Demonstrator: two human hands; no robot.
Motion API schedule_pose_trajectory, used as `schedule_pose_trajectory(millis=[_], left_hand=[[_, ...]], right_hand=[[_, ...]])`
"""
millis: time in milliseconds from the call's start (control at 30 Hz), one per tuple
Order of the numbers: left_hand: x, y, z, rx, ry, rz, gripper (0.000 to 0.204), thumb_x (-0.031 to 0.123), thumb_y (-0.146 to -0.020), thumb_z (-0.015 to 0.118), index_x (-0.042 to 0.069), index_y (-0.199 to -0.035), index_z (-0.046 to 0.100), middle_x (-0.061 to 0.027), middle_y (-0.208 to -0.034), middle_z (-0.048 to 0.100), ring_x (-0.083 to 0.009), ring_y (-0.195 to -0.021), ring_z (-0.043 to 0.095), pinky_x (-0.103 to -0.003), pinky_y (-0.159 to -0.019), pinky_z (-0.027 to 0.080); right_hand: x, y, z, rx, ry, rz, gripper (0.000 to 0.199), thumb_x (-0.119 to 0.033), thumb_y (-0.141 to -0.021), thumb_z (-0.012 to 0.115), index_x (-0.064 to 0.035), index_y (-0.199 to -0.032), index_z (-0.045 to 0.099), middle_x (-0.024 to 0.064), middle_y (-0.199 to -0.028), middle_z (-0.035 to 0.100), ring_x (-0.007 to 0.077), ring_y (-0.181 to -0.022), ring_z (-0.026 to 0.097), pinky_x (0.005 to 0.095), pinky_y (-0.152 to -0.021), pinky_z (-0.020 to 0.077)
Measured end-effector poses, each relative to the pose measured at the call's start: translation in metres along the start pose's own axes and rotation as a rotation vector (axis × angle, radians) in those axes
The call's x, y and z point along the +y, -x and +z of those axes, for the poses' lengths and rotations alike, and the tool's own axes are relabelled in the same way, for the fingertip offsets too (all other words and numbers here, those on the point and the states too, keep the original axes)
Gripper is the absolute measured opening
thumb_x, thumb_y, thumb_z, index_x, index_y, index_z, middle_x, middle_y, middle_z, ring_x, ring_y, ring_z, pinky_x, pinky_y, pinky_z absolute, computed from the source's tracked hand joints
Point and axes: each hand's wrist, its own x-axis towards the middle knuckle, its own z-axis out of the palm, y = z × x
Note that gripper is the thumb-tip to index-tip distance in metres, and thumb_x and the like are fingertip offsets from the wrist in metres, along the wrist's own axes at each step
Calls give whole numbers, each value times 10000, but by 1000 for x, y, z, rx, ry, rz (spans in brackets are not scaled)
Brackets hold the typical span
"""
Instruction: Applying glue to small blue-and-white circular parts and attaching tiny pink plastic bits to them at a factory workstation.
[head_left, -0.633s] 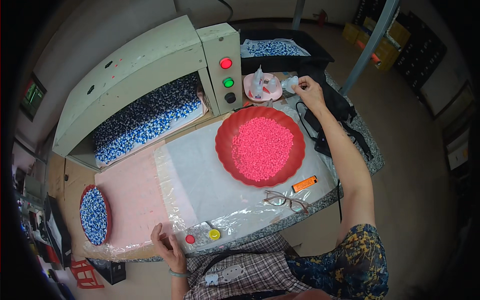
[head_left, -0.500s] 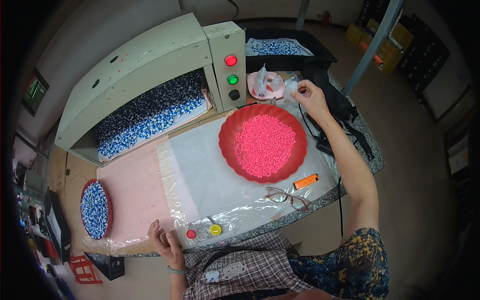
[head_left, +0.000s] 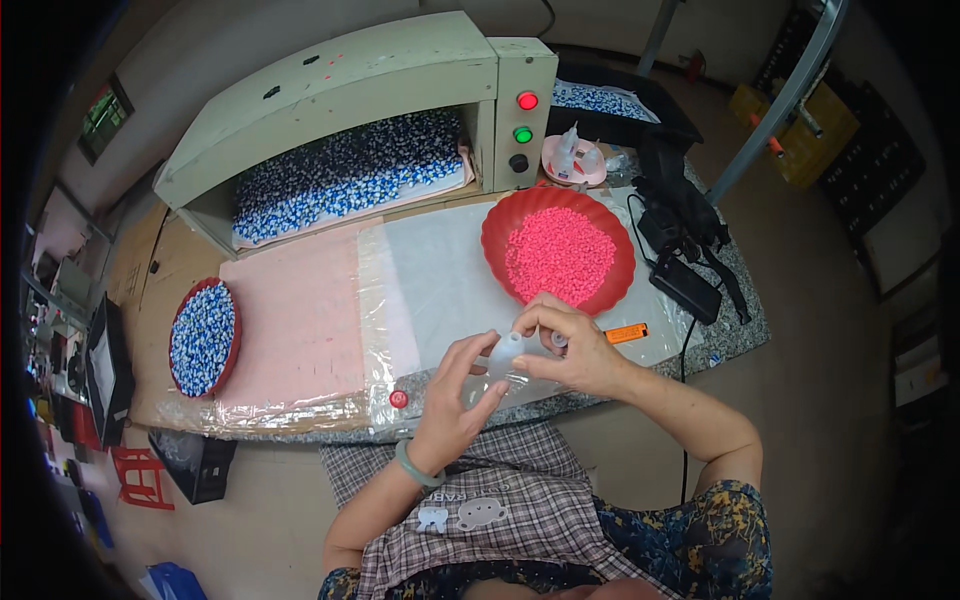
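A: What do we see, starting with the biggest thing?

B: We look down on a grey stone bench (head_left: 735,335), and we place everything from it. At its far edge stands a long pale-green machine (head_left: 330,90) with an open tunnel full of blue-and-white pieces, and red and green lamps on its end panel. On the bench lies a pink sheet (head_left: 295,320) under clear plastic film (head_left: 440,280). On the bench's right part sits a red round tray (head_left: 600,290) of pink pellets; on its left end, a smaller red tray (head_left: 203,335) of blue-and-white pieces.

A: And our hands?

B: Both meet over the bench's near edge. Our right hand (head_left: 575,350) is pinched shut on a small clear plastic pouch (head_left: 505,358); our left hand (head_left: 455,395), with a green bangle, has its fingers closed on the same pouch from below. An orange marker (head_left: 627,333) lies on the bench just right of the hands, and a red button (head_left: 398,399) sits at the near edge to their left.

A: What could go wrong?

B: We judge the pouch is slippery and thin, and it hangs at the bench's near edge; a loose pinch could let it drop to the floor, and a wide elbow could tip the pellet tray
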Motion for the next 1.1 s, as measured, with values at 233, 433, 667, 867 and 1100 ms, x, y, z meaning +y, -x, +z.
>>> schedule_pose_trajectory(millis=[233, 433, 667, 867, 1100], left_hand=[[-12, 20, 12, 108, 209, -58, 330, 49, -917, 689, 14, -1241, 634, -132, -1096, 671, -222, -971, 666, -329, -829, 545], [-23, 34, 13, 176, 320, -98, 293, 21, -934, 665, -2, -1223, 622, -100, -1120, 638, -184, -1005, 641, -314, -853, 539], [-27, 42, 11, 184, 432, -144, 268, -3, -940, 651, -13, -1203, 601, -64, -1125, 606, -145, -1028, 619, -310, -914, 515], [-31, 45, 10, 179, 416, -157, 268, 23, -935, 659, 0, -1196, 606, -78, -1109, 626, -166, -1022, 628, -331, -913, 524], [-33, 49, 11, 148, 391, -128, 281, 56, -924, 667, 3, -1193, 607, -90, -1117, 634, -183, -1030, 631, -338, -914, 530]], right_hand=[[-9, 15, 20, -40, 76, 55, 289, -141, -819, 783, -56, -1057, 643, 28, -955, 524, 112, -789, 484, 259, -684, 431], [-23, 22, 17, -167, -161, 287, 436, -103, -844, 749, -68, -1233, 556, -5, -985, 520, 89, -820, 495, 245, -725, 434], [11, 32, 2, -144, -633, 613, 256, 17, -946, 483, -56, -1185, 538, 15, -1027, 571, 78, -838, 529, 255, -752, 466], [-4, 23, -1, -218, -506, 523, 154, -42, -998, 555, -42, -1152, 569, 66, -1073, 655, 118, -876, 624, 288, -799, 520], [-7, 17, -4, -221, -486, 411, 169, 10, -947, 651, -8, -1113, 626, 138, -1233, 644, 167, -992, 681, 311, -859, 560]])
